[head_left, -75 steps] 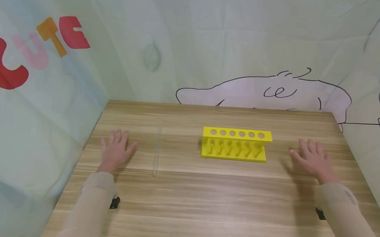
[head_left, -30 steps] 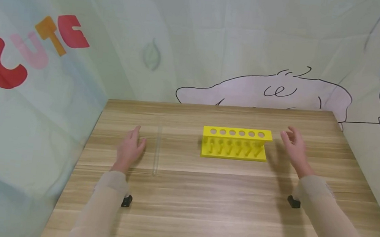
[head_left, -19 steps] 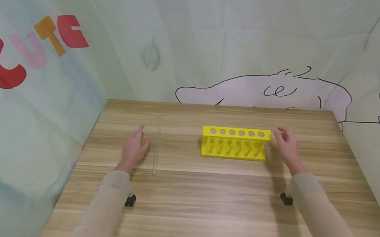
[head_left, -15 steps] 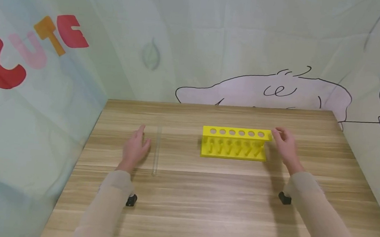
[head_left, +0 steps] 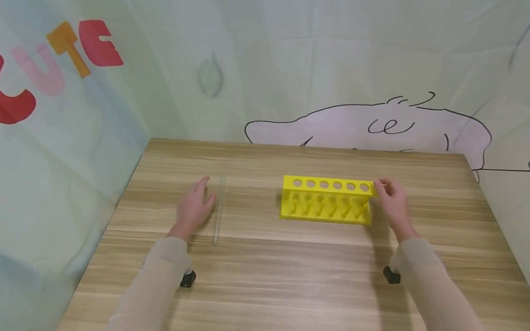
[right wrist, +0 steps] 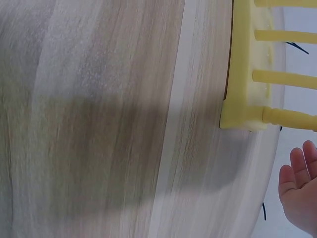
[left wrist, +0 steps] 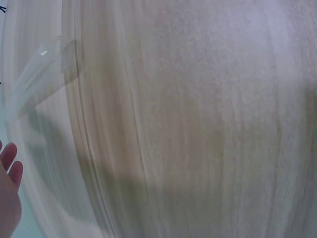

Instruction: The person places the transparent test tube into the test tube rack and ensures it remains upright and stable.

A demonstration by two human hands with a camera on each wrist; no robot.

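A yellow test tube rack [head_left: 327, 201] stands on the wooden table, with a row of holes along its top plate and pegs below. At its right end is my right hand [head_left: 394, 202], thumb and fingers bent and overlapping the top plate's corner. Whether they pinch it I cannot tell; the right wrist view shows only the other fingers [right wrist: 299, 171], beside the rack. A clear test tube [head_left: 219, 214] lies lengthwise on the table. Just left of it my left hand [head_left: 194, 206] hovers with relaxed fingers, thumb close to the tube, holding nothing.
The table [head_left: 281, 295] has its back edge against a printed cloth backdrop [head_left: 274, 70]. Another cloth wall with coloured letters [head_left: 8, 90] borders the left side. A black wrist device shows under each sleeve.
Both hands have moved inward from flat on the table: the left rightward to the test tube, the right leftward to the rack's end. The rack and test tube have not visibly moved.
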